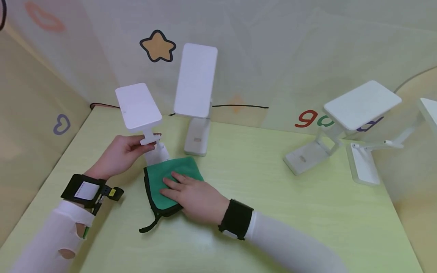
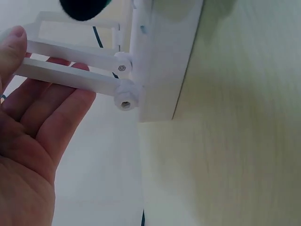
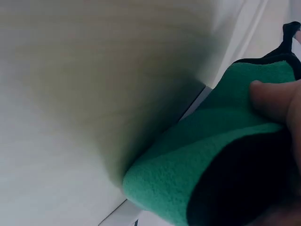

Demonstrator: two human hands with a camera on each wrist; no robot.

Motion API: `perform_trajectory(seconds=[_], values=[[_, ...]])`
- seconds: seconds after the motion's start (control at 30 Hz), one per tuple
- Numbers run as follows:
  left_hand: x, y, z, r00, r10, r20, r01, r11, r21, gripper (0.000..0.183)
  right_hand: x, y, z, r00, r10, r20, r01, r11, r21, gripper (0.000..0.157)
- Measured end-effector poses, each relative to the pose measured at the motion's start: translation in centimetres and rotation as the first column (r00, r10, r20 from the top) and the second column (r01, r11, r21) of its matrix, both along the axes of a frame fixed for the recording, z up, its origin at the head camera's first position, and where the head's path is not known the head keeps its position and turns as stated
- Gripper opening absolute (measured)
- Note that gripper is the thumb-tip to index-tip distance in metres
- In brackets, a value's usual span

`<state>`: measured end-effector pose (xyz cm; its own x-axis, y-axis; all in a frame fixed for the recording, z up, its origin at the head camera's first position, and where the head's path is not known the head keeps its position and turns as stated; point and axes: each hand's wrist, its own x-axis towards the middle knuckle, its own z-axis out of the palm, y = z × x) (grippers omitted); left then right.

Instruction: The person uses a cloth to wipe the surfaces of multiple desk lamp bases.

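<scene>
A small white folding desk lamp (image 1: 138, 107) stands on the pale green table (image 1: 273, 212), left of centre. My left hand (image 1: 131, 149) grips its thin arm just under the lamp head; in the left wrist view the fingers (image 2: 42, 113) lie behind the twin white arm bars (image 2: 70, 66), next to the hinge on the base (image 2: 164, 56). My right hand (image 1: 191, 193) lies flat on a green cloth with black edging (image 1: 164, 178) and presses it over the lamp's base. In the right wrist view a fingertip (image 3: 273, 99) rests on the cloth (image 3: 202, 155).
A taller white lamp (image 1: 196, 81) stands just behind. At the right are two more white lamps (image 1: 362, 104) (image 1: 363, 167), one cut by the frame edge. A black cable (image 1: 239, 106) runs along the table's back edge. Walls enclose the back and left.
</scene>
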<state>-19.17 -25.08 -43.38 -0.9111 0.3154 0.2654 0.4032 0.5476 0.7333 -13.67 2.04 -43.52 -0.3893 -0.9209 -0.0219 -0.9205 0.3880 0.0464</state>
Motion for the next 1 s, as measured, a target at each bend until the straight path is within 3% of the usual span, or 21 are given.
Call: perform_trajectory(seconds=[0.3,0.7,0.8,1.0], values=[[-0.3,-0.6,0.1,0.999,-0.004,0.035,0.005,1.0,-0.029,0.037,-0.9,-2.2,0.5,1.0,0.015,0.019,-0.016,1.0,0.027,0.054],[-0.3,-0.4,0.1,0.999,-0.01,0.035,0.01,1.0,0.006,0.033,-3.8,-6.6,-0.1,0.99,-0.123,0.07,0.127,0.989,-0.07,0.048],[-0.3,-0.4,0.1,0.999,-0.004,0.039,0.004,1.0,0.007,0.032,-3.1,-6.3,-0.3,0.992,-0.123,0.032,0.125,0.991,-0.049,0.047],[-0.2,-0.6,0.1,0.997,0.029,0.071,-0.028,1.0,-0.01,0.034,0.0,-4.9,0.2,0.995,-0.101,0.007,0.1,0.993,0.069,0.05]])
